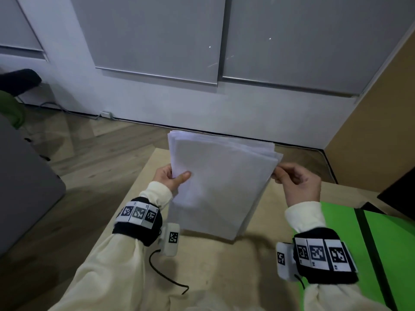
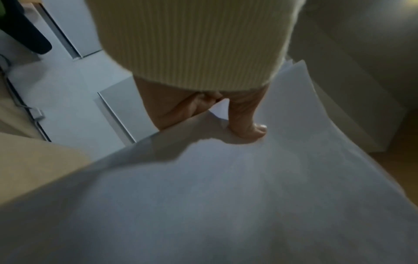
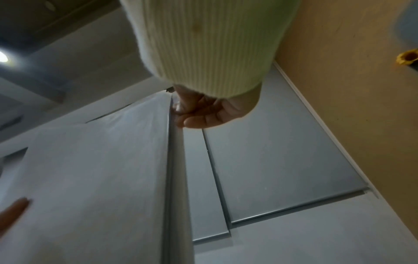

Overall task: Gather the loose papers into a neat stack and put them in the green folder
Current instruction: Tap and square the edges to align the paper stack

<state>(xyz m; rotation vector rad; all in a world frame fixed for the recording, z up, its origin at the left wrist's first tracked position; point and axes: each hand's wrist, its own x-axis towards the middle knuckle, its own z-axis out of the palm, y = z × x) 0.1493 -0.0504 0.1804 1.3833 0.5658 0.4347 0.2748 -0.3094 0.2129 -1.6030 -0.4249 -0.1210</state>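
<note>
A stack of white papers (image 1: 222, 182) stands tilted on its lower edge on the wooden table (image 1: 202, 265), its top sheets slightly fanned. My left hand (image 1: 173, 178) grips the stack's left edge, thumb across the front sheet; the left wrist view shows that thumb (image 2: 248, 125) pressing on the papers (image 2: 226, 196). My right hand (image 1: 292, 180) pinches the right edge of the stack, seen edge-on as papers (image 3: 90, 178) beside the curled fingers (image 3: 199, 114) in the right wrist view. The green folder (image 1: 386, 250) lies on the table at the right, partly under my right forearm.
A black strip (image 1: 368, 243) runs across the folder. A dark object (image 1: 399, 189) sits at the table's right edge. A brown panel (image 1: 370, 122) rises on the right and a grey wall with cabinet doors (image 1: 157, 41) stands behind. A grey piece of furniture (image 1: 27, 187) is on the left.
</note>
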